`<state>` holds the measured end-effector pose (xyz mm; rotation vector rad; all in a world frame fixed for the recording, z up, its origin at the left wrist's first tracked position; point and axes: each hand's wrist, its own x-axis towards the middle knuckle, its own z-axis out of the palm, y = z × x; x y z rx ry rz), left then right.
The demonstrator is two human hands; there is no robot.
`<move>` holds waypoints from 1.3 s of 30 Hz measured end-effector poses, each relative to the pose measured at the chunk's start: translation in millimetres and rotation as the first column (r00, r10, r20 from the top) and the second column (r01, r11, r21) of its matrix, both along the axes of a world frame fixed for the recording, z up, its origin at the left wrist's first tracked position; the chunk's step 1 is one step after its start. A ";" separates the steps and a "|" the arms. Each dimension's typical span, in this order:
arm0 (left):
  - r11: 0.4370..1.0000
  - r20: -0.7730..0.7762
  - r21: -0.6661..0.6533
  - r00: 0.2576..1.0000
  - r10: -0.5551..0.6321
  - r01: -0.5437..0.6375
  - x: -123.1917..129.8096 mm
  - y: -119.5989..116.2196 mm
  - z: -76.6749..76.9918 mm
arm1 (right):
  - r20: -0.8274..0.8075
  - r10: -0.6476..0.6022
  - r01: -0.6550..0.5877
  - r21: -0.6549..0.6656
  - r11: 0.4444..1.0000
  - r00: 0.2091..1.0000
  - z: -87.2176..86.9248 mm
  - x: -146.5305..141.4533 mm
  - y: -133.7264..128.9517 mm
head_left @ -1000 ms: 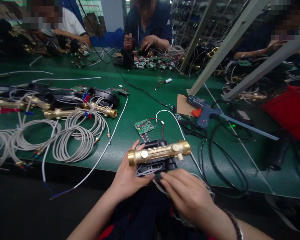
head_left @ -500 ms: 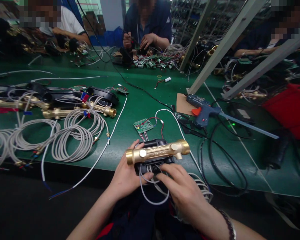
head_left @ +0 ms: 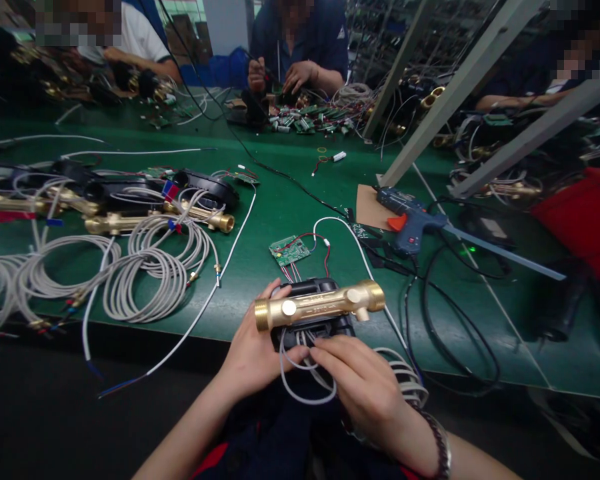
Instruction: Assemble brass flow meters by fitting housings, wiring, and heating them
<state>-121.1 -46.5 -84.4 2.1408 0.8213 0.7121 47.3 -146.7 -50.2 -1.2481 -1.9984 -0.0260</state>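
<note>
At the lower centre of the frame, the left hand [head_left: 253, 353] is gripping a black housing [head_left: 305, 288] beside the desk [head_left: 245, 267] edge, a brass pipe body [head_left: 325, 305] lying across it. The right hand [head_left: 370, 380] is bending its fingers at the opening; their grip is not verifiable. A grey cable loop [head_left: 310, 402], previously tucked inside, is now hanging out, leaving cable outside the housing.

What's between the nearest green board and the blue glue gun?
A red wire, a white cable and some black strips lie there, in the head view.
</note>
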 end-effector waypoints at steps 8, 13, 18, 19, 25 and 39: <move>0.999 -0.027 -0.036 1.000 -0.003 0.002 -1.2 -0.9 3.1 | 0.041 0.043 -0.042 -0.040 0.998 0.998 -4.8 0.9 1.3; 0.987 -0.054 0.103 0.991 0.126 -0.120 8.2 -8.4 -0.2 | 0.090 0.041 -0.038 -0.037 0.999 0.995 -4.7 -0.2 -4.5; 0.967 -0.062 0.182 0.979 0.193 -0.179 11.4 -7.9 -12.2 | -0.039 0.137 -0.140 -0.092 0.986 0.990 13.0 30.1 -5.8; 0.966 -0.059 0.183 0.978 0.198 -0.184 11.5 -7.1 -13.9 | -0.091 0.075 -0.080 -0.049 0.996 0.993 17.5 43.8 -2.5; 0.972 -0.071 0.085 0.972 0.225 -0.219 13.5 -8.2 -9.8 | 0.305 -0.611 0.680 -0.251 0.689 0.731 17.2 134.8 34.9; 0.959 -0.050 0.168 0.970 0.238 -0.227 8.4 0.0 -27.3 | 0.328 -0.572 0.660 -0.374 0.652 0.752 -4.2 156.1 58.9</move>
